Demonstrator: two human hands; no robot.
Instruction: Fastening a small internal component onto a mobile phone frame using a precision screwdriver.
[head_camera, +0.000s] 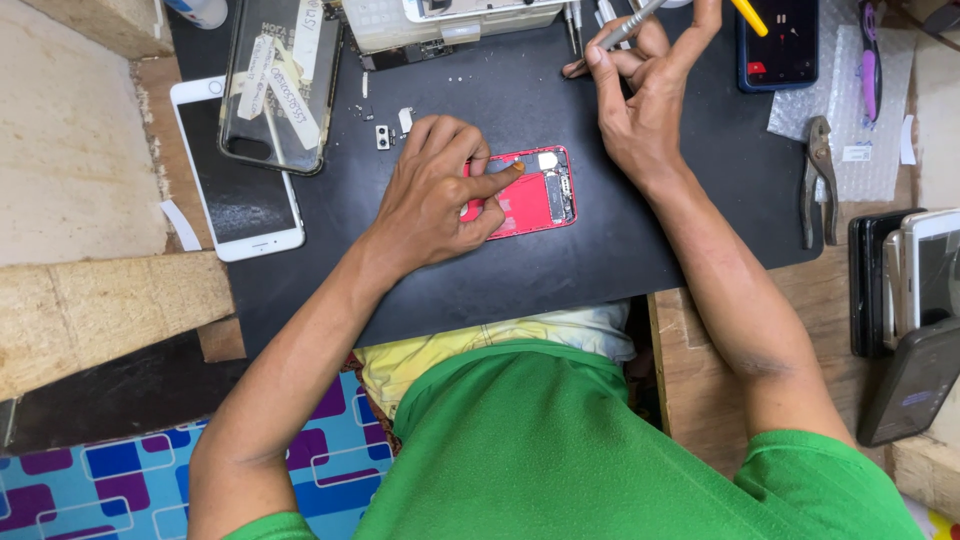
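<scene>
Left hand (435, 190) pins opened red phone shell (530, 195) mid black mat (560, 270), fingers pressed on it. Right hand (640, 100) pinches grey screwdriver (625, 28). Shell looks light, thin, fragile inside; I'd hold by edges.

The red phone shell (535, 195) lies flat and open on the black mat, long side left to right, its inner parts showing at the right end. The slim metal screwdriver (628, 26) sits above it, tilted, tip pointing down-left.
</scene>
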